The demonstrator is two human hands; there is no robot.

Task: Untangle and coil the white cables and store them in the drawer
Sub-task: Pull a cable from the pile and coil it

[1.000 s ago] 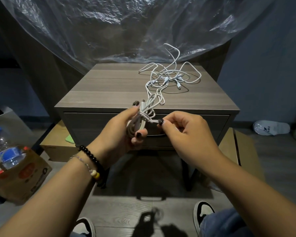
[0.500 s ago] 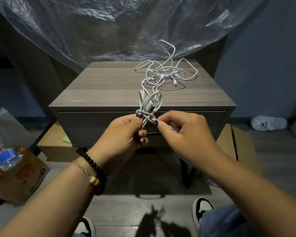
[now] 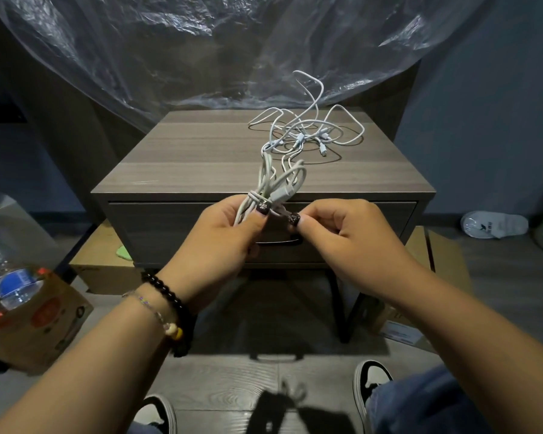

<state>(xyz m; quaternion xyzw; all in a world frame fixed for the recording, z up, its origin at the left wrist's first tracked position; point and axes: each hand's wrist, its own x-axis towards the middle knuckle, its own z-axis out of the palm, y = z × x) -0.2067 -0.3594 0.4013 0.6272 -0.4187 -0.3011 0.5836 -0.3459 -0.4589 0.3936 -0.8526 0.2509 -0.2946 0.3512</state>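
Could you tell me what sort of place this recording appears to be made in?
Probably a bedroom or spare room at home, perhaps mid-move: a wooden nightstand with one drawer, plastic sheeting draped behind it, and cardboard boxes and a slipper on the floor.

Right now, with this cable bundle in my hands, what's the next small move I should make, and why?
Probably pull the short end pinched by your right hand snug around the coiled bundle that your left hand grips. One turn already crosses the bundle, but it still trails into the tangled cables on the nightstand, and the drawer is shut.
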